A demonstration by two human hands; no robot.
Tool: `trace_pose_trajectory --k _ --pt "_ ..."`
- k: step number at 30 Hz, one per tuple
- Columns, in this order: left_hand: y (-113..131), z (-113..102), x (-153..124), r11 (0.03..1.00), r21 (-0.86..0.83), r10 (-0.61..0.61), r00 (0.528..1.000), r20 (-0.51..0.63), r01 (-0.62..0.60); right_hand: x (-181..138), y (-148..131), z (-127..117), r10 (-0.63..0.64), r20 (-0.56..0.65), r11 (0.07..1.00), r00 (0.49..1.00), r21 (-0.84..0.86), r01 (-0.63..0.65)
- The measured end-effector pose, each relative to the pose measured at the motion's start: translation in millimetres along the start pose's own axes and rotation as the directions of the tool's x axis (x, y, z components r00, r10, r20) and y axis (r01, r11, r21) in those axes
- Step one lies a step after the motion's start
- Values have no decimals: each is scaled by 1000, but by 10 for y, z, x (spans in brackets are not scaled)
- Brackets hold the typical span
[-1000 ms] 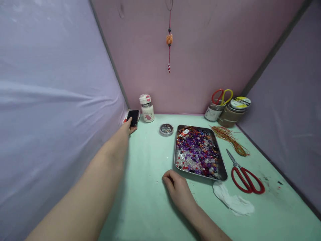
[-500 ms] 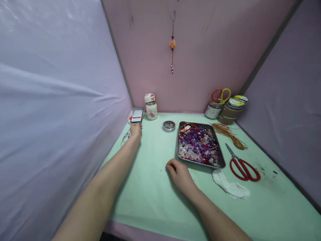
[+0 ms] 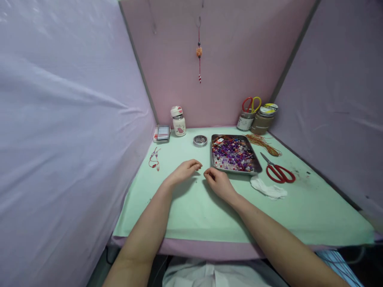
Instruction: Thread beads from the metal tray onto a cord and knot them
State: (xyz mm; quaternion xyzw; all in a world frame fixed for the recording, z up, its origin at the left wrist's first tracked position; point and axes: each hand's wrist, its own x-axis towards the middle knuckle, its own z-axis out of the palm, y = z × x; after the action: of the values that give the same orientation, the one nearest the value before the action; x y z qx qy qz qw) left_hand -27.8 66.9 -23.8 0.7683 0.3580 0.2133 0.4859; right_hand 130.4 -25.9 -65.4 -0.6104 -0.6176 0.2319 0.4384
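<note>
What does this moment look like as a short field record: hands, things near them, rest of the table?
left hand: resting on the green table, holding nothing
right hand: on the table, fingers curled, contents unclear
nearest: metal tray of beads, just right of the hands
left side: red string piece; phone; small bottle
centre back: round tin
right side: red scissors; white tissue; loose cords
</note>
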Motion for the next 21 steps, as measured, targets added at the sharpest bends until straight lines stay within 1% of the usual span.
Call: trace_pose_trajectory --k 2,5,9,13,17,21 --pt "-28 -132 -40 996 86 -11 1000 22 9 0 25 19 7 -9 1000 1000 10 -7" --pt "-101 -214 -84 983 183 -24 992 123 1 1 52 53 7 -7 1000 1000 26 -6" --pt "-179 -118 -74 953 299 -3 986 166 -48 11 74 82 -3 -24 999 1000 54 4" --pt "-173 27 -32 913 398 19 985 171 -87 24 89 78 7 -29 998 1000 70 -5" --pt "-148 74 -9 911 399 25 982 185 -99 36 99 61 35 -19 995 999 96 -33" --pt "-135 53 -2 932 356 -1 984 176 -63 58 108 50 50 -20 987 999 153 -46"
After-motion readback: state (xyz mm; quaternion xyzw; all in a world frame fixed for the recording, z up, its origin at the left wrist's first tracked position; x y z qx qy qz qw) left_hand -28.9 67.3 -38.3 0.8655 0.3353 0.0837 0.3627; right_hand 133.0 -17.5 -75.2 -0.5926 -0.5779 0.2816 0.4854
